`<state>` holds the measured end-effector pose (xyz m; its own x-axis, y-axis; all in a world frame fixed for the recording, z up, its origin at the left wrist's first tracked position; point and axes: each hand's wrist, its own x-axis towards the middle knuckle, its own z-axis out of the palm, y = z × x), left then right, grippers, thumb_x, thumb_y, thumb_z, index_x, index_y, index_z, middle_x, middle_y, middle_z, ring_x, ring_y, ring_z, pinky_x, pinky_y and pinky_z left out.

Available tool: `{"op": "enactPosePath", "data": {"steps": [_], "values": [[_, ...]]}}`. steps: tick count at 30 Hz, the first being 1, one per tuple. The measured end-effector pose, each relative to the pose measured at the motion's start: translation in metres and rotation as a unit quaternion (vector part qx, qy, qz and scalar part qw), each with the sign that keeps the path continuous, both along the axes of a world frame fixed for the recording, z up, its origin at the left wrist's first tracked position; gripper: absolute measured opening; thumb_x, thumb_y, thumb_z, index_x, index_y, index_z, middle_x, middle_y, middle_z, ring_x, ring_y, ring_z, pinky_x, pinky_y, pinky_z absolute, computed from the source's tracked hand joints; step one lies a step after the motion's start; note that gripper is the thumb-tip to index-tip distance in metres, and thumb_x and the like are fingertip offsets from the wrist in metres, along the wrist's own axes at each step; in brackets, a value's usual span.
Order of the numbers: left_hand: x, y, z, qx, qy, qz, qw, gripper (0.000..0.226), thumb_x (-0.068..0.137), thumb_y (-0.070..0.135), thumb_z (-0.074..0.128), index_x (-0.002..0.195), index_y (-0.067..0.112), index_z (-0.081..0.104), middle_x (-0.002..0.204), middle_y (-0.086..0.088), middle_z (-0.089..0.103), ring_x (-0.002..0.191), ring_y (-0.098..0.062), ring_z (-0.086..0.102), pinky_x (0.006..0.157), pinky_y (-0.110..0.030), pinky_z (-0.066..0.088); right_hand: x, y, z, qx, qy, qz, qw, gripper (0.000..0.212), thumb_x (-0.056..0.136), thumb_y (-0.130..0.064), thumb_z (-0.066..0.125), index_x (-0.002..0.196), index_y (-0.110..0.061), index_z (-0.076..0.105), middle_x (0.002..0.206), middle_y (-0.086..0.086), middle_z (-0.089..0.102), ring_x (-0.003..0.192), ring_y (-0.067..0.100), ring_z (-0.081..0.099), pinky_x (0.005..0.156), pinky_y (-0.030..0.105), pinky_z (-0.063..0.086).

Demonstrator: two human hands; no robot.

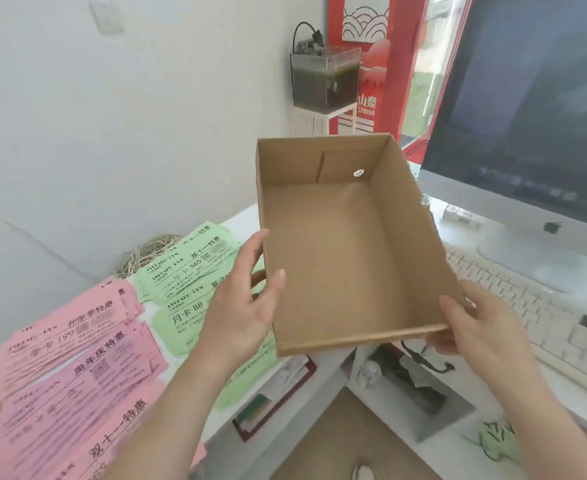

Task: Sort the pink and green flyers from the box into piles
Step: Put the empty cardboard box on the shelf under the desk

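An open brown cardboard box point(337, 258) is held up in the air above the desk, tilted toward me, and nothing lies inside it. My left hand point(247, 306) grips its left wall, thumb inside and fingers outside. My right hand point(475, 323) grips the near right corner, thumb over the rim. Pink flyers point(67, 368) lie spread in a loose pile on the desk at the lower left. Green flyers point(188, 282) lie in a pile just right of them, partly hidden behind my left hand and the box.
A white desk point(323, 382) carries a white keyboard point(527, 306) and a computer monitor point(527, 116) at the right. A coil of twine point(146, 254) sits behind the flyers by the wall. A small tank point(325, 81) stands at the back. Open shelves with clutter sit below the desk edge.
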<state>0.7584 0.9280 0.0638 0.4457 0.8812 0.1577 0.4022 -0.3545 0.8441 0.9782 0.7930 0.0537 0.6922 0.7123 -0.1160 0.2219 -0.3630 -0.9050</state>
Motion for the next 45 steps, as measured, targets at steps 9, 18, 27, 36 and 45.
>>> {"op": "enactPosePath", "data": {"steps": [9, 18, 27, 36, 45], "values": [[-0.019, -0.139, -0.009, 0.027, 0.106, -0.056, 0.992, 0.025, 0.068, 0.042, 0.079, 0.083, 0.038, 0.06, 0.144, 0.025, 0.034, 0.128, 0.02, 0.028, 0.095, -0.02, 0.043, 0.01, -0.136, 0.022, -0.179, -0.118, 0.135, 0.968, 0.034, 0.079, -0.076, 0.038, 0.09, -0.047, 0.051, 0.081, -0.014, 0.066, 0.061, 0.006, 0.067, 0.065, 0.026, 0.048], [-0.031, -0.273, -0.054, -0.031, 0.073, -0.024, 0.997, 0.01, 0.08, 0.029, 0.073, 0.079, 0.031, 0.064, 0.09, 0.021, 0.068, 0.103, 0.017, 0.052, 0.079, -0.013, 0.042, 0.019, -0.25, -0.012, -0.208, -0.038, 0.236, 0.948, 0.086, 0.065, -0.079, 0.051, 0.142, -0.054, 0.023, 0.13, -0.016, 0.054, 0.117, 0.012, 0.055, 0.102, 0.035, 0.044], [-0.068, -0.317, -0.167, -0.219, -0.016, 0.153, 0.964, 0.03, 0.095, 0.017, 0.054, 0.099, 0.046, 0.06, 0.124, 0.008, 0.063, 0.112, 0.004, 0.055, 0.102, -0.035, 0.043, -0.046, -0.267, -0.151, -0.188, -0.008, 0.214, 0.959, 0.053, 0.099, -0.05, 0.033, 0.149, -0.047, 0.015, 0.15, -0.008, 0.039, 0.137, 0.02, 0.039, 0.1, 0.026, 0.03], [-0.118, -0.303, -0.341, -0.42, -0.057, 0.16, 0.891, 0.06, 0.093, -0.002, 0.053, 0.144, 0.025, 0.036, 0.144, 0.011, 0.042, 0.131, -0.006, 0.041, 0.109, -0.04, 0.038, -0.073, -0.228, -0.336, -0.301, 0.141, 0.253, 0.909, 0.101, 0.083, -0.042, 0.07, 0.153, -0.03, -0.002, 0.158, -0.008, 0.018, 0.145, 0.014, 0.022, 0.116, 0.03, 0.023], [-0.172, -0.242, -0.564, -0.311, 0.018, 0.263, 0.913, 0.037, 0.089, 0.004, 0.063, 0.117, 0.027, 0.058, 0.115, 0.017, 0.057, 0.106, -0.002, 0.054, 0.101, -0.026, 0.04, -0.136, -0.101, -0.565, -0.212, 0.188, 0.302, 0.91, 0.085, 0.088, -0.021, 0.069, 0.152, -0.029, 0.013, 0.13, -0.019, 0.042, 0.112, 0.0, 0.048, 0.087, 0.012, 0.04]]}}
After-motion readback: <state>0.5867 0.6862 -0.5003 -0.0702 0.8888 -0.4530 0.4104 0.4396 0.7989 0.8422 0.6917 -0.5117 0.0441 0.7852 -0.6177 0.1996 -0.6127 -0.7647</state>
